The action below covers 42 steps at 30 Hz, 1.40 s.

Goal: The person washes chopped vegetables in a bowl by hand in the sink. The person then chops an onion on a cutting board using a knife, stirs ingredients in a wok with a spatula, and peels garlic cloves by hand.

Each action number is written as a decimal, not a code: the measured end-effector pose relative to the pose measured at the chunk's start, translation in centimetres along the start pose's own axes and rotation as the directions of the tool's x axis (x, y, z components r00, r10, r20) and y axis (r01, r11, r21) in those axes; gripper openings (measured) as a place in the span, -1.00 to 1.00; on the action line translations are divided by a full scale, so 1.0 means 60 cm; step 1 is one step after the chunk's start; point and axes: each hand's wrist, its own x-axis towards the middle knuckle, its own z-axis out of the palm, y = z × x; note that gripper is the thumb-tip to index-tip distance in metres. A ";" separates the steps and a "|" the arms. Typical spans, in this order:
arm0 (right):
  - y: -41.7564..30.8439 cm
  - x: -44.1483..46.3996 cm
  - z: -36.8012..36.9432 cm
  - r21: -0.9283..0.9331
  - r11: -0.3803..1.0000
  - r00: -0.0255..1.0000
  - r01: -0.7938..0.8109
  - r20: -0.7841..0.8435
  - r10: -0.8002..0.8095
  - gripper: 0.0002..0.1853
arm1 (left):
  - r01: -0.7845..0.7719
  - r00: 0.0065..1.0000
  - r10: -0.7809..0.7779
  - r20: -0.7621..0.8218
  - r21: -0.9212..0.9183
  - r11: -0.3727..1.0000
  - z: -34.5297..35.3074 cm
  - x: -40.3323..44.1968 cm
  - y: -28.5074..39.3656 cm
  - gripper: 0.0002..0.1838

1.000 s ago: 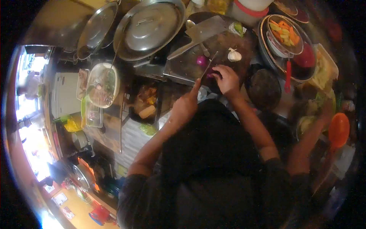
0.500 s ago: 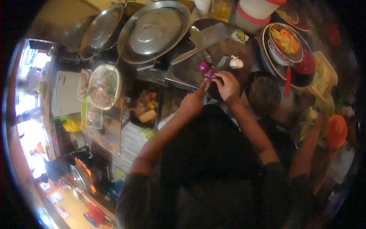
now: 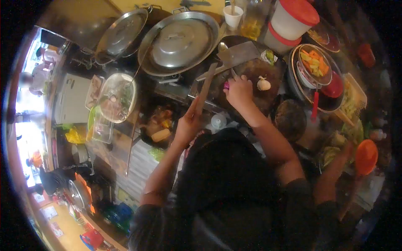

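Note:
My left hand [image 3: 189, 124] is closed around the handle of a knife [image 3: 206, 85], its blade pointing up and away from me. The blade is off the board, left of my other hand. My right hand [image 3: 240, 93] is closed over a red onion [image 3: 226, 85] on the dark cutting board [image 3: 255, 102]; only a purple bit shows by the fingers. A whole garlic bulb [image 3: 263, 84] sits just right of that hand. Behind it lies a wide cleaver [image 3: 242, 54], with a spoon [image 3: 222, 47] near its blade.
Lidded pans [image 3: 180, 42] stand at the back left. To the right, a strainer of cut carrots [image 3: 314, 62] rests over a bowl. Red-lidded tubs [image 3: 293, 19] and a white cup [image 3: 233, 17] are behind. Another person's arm [image 3: 331, 180] reaches in at right, near an orange ladle [image 3: 366, 157].
My left hand has drawn back left from the onion, and the knife is now raised. My right hand has turned over and covers most of the onion. The whole view has shifted slightly.

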 end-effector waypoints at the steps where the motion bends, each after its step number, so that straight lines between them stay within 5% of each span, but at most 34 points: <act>1: -0.002 0.000 0.003 -0.003 1.000 1.000 0.002 0.003 -0.002 -0.65 | -0.032 0.999 0.032 -0.042 -0.010 0.999 0.002 -0.005 -0.007 -0.42; 3: -0.006 -0.002 0.007 0.134 0.989 0.993 0.056 -0.112 -0.041 -0.66 | -0.058 0.995 0.056 -0.082 -0.022 0.998 0.005 -0.016 -0.020 -0.43; 6: 0.009 0.008 0.000 0.388 0.921 0.998 -0.033 -0.035 0.050 -0.62 | -0.123 0.988 0.130 -0.080 0.085 0.989 0.006 -0.025 -0.023 -0.44; 9: 0.010 -0.012 -0.017 0.300 0.954 0.996 -0.021 0.089 -0.006 -0.58 | -0.030 0.999 0.030 -0.021 0.030 0.999 0.017 -0.033 -0.010 -0.47; 15: 0.004 -0.015 0.010 0.233 0.972 1.000 0.019 -0.013 -0.016 -0.55 | -0.271 0.953 0.280 -0.114 0.086 0.959 0.036 -0.018 -0.037 -0.46; 18: 0.009 -0.008 0.015 0.251 0.968 1.000 0.030 -0.015 -0.027 -0.56 | -0.155 0.986 0.161 -0.043 0.131 0.979 0.025 -0.020 -0.028 -0.46; 20: 0.016 0.008 0.015 0.280 0.960 0.995 0.028 0.082 -0.053 -0.56 | -0.034 0.999 0.033 -0.012 -0.037 0.999 0.017 -0.025 -0.011 -0.46; 22: 0.017 0.015 0.011 0.311 0.950 0.980 0.025 0.179 -0.085 -0.57 | -0.040 0.999 0.039 -0.024 -0.015 0.999 0.019 -0.026 -0.013 -0.46; 27: 0.011 0.026 0.013 0.272 0.950 0.981 0.155 0.068 -0.180 -0.56 | -0.067 0.996 0.066 -0.056 -0.019 0.998 0.031 -0.013 -0.043 -0.46; 30: 0.015 0.029 0.002 0.270 0.947 0.965 0.175 0.143 -0.219 -0.56 | -0.282 0.945 0.286 -0.156 0.052 0.958 0.033 -0.019 -0.057 -0.46; 36: 0.009 0.026 -0.015 0.341 0.927 0.944 0.155 0.226 -0.241 -0.60 | -0.165 0.981 0.174 -0.081 0.105 0.981 0.036 -0.019 -0.074 -0.47; 37: 0.001 0.017 -0.011 0.341 0.927 0.943 0.156 0.227 -0.242 -0.60 | -0.152 0.983 0.150 -0.104 -0.014 0.988 0.047 -0.011 -0.094 -0.47; 39: -0.024 -0.015 0.003 0.189 0.956 0.972 0.224 0.022 -0.232 -0.63 | -0.137 0.985 0.120 -0.120 -0.137 0.981 0.052 -0.014 -0.109 -0.47; 42: -0.058 -0.057 0.017 0.015 0.967 0.965 0.255 -0.066 -0.253 -0.65 | -0.076 0.993 0.069 -0.098 -0.070 0.995 0.030 -0.028 -0.062 -0.47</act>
